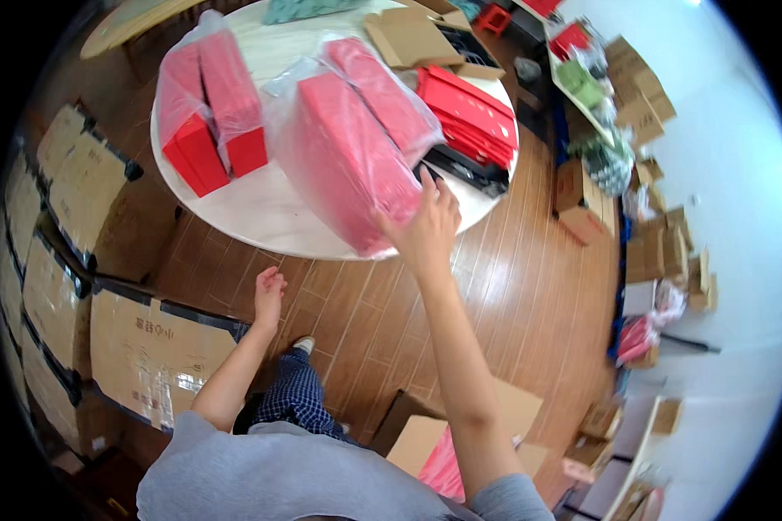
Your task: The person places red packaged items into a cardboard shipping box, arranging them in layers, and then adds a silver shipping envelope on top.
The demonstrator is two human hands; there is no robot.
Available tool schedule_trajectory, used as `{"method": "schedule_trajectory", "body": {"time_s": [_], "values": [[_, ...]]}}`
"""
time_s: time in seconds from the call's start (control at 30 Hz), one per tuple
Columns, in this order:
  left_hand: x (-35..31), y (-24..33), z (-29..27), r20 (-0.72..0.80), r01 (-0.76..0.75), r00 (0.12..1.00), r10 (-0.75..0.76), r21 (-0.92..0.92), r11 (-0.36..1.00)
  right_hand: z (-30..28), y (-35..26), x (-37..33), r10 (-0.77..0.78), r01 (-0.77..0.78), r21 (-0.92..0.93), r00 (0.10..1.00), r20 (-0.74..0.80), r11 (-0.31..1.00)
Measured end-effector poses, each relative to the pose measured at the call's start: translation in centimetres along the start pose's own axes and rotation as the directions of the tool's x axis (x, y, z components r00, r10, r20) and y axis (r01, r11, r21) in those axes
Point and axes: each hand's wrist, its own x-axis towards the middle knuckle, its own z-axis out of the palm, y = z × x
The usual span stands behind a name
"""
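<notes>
My right hand (pixel 427 227) reaches up to the round white table (pixel 261 213) and grips the near corner of a large plastic-wrapped bundle of red boxes (pixel 347 156) that hangs over the table's edge. My left hand (pixel 269 295) hovers low over the wooden floor with loosely spread fingers and holds nothing. A second wrapped bundle of red boxes (pixel 210 108) stands at the table's left. Flat red box pieces (pixel 465 113) are stacked at the table's right, over black pieces (pixel 465 169).
Open cardboard boxes (pixel 426 39) lie at the table's far side. Large cardboard cartons (pixel 148 347) line the left. An open carton with pink contents (pixel 443 451) sits by my right leg. More cartons and bags (pixel 643 174) crowd the right wall.
</notes>
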Motion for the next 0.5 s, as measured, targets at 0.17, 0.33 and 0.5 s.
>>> {"method": "schedule_trajectory", "body": {"time_s": [0.17,0.33,0.5], "values": [[1.6,2.1,3.0,0.145,0.307,0.949,-0.279,-0.232,0.923,6.7,-1.9,7.9,0.17,-0.077,-0.223,0.885,0.434,0.972],[3.0,0.8,3.3,0.292,0.392,0.905,-0.308,-0.299,0.87,6.2,-2.0,4.4,0.154,-0.1,-0.158,0.912,0.381,0.982],[3.0,2.9,3.7,0.44,0.522,0.813,-0.383,-0.257,0.813,-0.4,-0.6,-1.0,0.149,-0.292,0.252,0.872,0.466,0.922]]}}
